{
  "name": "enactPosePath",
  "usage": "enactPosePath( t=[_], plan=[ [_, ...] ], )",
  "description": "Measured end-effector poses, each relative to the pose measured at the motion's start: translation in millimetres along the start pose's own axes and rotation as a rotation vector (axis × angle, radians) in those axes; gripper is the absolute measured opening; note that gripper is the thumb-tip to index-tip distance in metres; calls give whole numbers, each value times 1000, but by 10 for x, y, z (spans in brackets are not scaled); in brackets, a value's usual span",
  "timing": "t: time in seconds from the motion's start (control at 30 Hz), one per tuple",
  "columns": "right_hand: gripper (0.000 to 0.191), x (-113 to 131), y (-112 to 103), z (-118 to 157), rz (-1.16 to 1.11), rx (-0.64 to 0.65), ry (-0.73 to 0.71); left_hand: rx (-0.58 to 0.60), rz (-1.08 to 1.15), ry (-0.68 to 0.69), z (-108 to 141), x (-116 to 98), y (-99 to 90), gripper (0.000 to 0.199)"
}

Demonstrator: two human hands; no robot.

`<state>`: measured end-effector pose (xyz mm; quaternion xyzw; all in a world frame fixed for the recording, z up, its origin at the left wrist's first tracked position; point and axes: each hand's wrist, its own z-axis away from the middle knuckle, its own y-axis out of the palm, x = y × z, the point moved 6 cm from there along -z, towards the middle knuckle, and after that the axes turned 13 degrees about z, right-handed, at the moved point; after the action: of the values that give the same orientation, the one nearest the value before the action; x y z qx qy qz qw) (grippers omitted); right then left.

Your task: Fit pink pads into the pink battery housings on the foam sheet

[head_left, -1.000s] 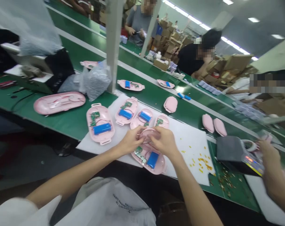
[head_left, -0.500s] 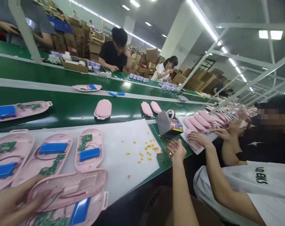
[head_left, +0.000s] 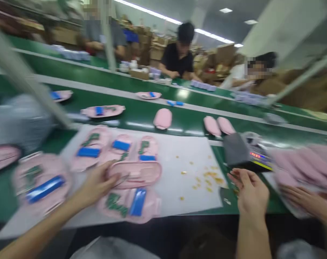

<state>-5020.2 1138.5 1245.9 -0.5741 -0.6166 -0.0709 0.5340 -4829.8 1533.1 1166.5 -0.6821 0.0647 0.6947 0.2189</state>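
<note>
My left hand (head_left: pixel 98 185) is closed on the edge of a pink plastic shell (head_left: pixel 149 174), its hollow side showing and a thin wire at its near end. Just below it lies a pink half-shell (head_left: pixel 152 207) with a green circuit board (head_left: pixel 116 205) and a blue battery pack (head_left: pixel 138 202). My right hand (head_left: pixel 252 194) is in front of a grey tape dispenser (head_left: pixel 236 149) with a lit red display. Its fingers are curled together, and blur hides whatever they may hold. Small amber tape pieces (head_left: pixel 213 175) lie scattered to its left.
More open half-shells with batteries (head_left: pixel 89 153) lie on the white sheet (head_left: pixel 177 147). Closed pink cases (head_left: pixel 163 118) stand on the green conveyor (head_left: pixel 136 126). A neighbour's hand (head_left: pixel 301 198) is by stacked pink cases (head_left: pixel 312 162) at right. Co-workers sit across the line.
The view has swung left, so the scene sits further right. My right hand has gone from spread fingers to curled ones near the dispenser. My left hand still holds the shell.
</note>
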Motion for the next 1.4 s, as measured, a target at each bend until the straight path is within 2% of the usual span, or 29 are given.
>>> enactPosePath(
  t=[0.07, 0.13, 0.2, 0.27, 0.37, 0.47, 0.6, 0.63, 0.7, 0.77, 0.83, 0.87, 0.93, 1.07, 1.13, 1.2, 1.27, 1.33, 1.37, 1.4],
  plan=[
    [18, 598, 680, 235, -42, 242, -192, 59, 170, -67, 43, 28, 24, 29],
    [12, 1324, 1357, 600, 0, 598, -536, 104, 384, -113, 74, 101, 36, 34],
    [17, 1833, 1861, 935, 91, 825, -813, 122, 540, -130, 117, 180, 30, 36],
    [21, 2037, 2210, 1118, 195, 938, -954, 118, 624, -118, 160, 240, 12, 33],
    [21, 2010, 2469, 1185, 316, 1007, -1014, 107, 679, -80, 190, 292, -22, 26],
    [20, 1963, 2530, 1213, 385, 979, -1067, 83, 665, -30, 180, 317, -65, 21],
    [16, 2018, 2566, 1282, 474, 849, -1098, 64, 595, 12, 182, 365, -77, 16],
    [15, 2027, 2579, 1269, 506, 820, -1064, 72, 584, 5, 193, 385, -64, 17],
    [16, 2008, 2598, 1167, 586, 788, -910, 76, 591, -20, 223, 426, -44, 20],
    [21, 1949, 2604, 1024, 605, 844, -699, 48, 573, -28, 259, 445, -56, 20],
    [17, 1906, 2611, 924, 524, 983, -551, -2, 497, -9, 286, 431, -102, 18],
    [11, 1904, 2613, 895, 475, 1048, -523, -25, 448, 4, 293, 413, -128, 18],
    [11, 1917, 2602, 849, 416, 1106, -515, -21, 395, 22, 292, 369, -150, 20],
    [13, 1954, 2453, 895, 337, 1035, -594, 91, 428, 73, 271, 277, -118, 22],
    [13, 1971, 2237, 1025, 282, 909, -712, 141, 354, 152, 293, 219, -125, 25],
    [16, 1969, 1919, 1245, 228, 705, -889, 295, 195, 238, 363, 160, -99, 27],
    [20, 1905, 1633, 1550, 208, 547, -1071, 529, 21, 338, 489, 102, -58, 32],
    [20, 1756, 1540, 1799, 288, 548, -1136, 729, -151, 465, 632, 27, -54, 40],
    [28, 1656, 1575, 1867, 362, 609, -1111, 795, -230, 523, 678, -20, -69, 45],
    [47, 1551, 1643, 1900, 437, 689, -1063, 842, -303, 565, 693, -74, -89, 53]
  ],
)
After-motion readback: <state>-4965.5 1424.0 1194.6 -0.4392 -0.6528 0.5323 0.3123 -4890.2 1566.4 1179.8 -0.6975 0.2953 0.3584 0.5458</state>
